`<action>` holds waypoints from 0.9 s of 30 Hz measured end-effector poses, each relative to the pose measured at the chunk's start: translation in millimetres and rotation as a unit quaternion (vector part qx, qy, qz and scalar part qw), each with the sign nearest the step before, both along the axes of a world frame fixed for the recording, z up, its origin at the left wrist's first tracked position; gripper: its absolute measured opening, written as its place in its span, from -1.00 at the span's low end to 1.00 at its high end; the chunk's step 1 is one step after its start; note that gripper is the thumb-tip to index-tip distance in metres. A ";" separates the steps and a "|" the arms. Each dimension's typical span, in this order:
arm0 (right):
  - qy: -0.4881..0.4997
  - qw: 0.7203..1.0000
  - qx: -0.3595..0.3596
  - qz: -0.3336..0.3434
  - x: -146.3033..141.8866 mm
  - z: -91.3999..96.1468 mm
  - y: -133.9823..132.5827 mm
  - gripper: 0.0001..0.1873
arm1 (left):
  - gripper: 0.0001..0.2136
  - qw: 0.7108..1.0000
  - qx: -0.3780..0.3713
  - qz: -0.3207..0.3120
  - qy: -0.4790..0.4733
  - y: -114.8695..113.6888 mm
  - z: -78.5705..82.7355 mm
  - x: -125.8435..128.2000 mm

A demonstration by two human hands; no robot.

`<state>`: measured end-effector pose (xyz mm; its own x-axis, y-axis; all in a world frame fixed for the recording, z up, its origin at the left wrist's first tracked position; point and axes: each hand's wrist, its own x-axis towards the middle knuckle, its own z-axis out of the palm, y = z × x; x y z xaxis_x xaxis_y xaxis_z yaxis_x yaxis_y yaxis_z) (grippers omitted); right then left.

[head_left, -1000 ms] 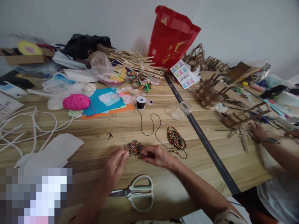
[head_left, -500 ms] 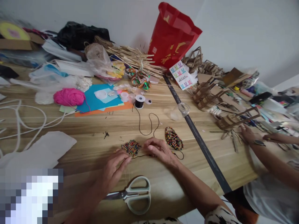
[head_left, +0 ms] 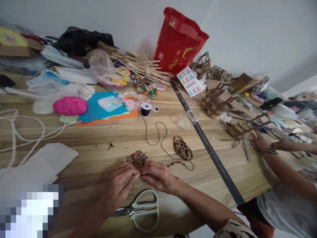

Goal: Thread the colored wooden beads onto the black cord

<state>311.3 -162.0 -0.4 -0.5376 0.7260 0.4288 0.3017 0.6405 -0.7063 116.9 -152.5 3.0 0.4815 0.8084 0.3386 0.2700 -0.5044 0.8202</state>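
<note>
My left hand (head_left: 125,181) is closed in a pinch on the black cord (head_left: 158,124), its fingertips almost touching those of my right hand. My right hand (head_left: 159,175) is also pinched on the cord; the short piece between the fingertips is mostly hidden. From beneath the right hand runs a short row of strung colourful beads (head_left: 177,162), and the cord loops on from it. Just beyond my fingers lies a pile of loose beads (head_left: 137,158). A coiled bead strand (head_left: 182,148) rests to the right.
Scissors (head_left: 145,211) with pale handles lie close in front of me. The spool (head_left: 146,109) of black cord stands farther back, near pink yarn (head_left: 70,105) and blue paper (head_left: 99,110). A red bag (head_left: 179,43) stands behind. At right, another person's hands are near small woven baskets (head_left: 244,127).
My right hand has moved left and nearer to me, meeting my left fingertips. The short row of strung beads now shows behind it. The view has shifted slightly.
</note>
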 end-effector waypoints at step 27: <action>0.056 0.997 -0.019 -0.050 3.1 3.3 -1.9 -0.88 | -0.81 0.989 0.081 0.026 0.120 3.6 14.0 12.8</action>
<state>314.4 -163.9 2.8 -0.4124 0.7896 0.4543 0.2795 0.5843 -0.7618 129.7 -148.8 17.1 0.5223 0.7788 0.3474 0.4766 -0.6044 0.6384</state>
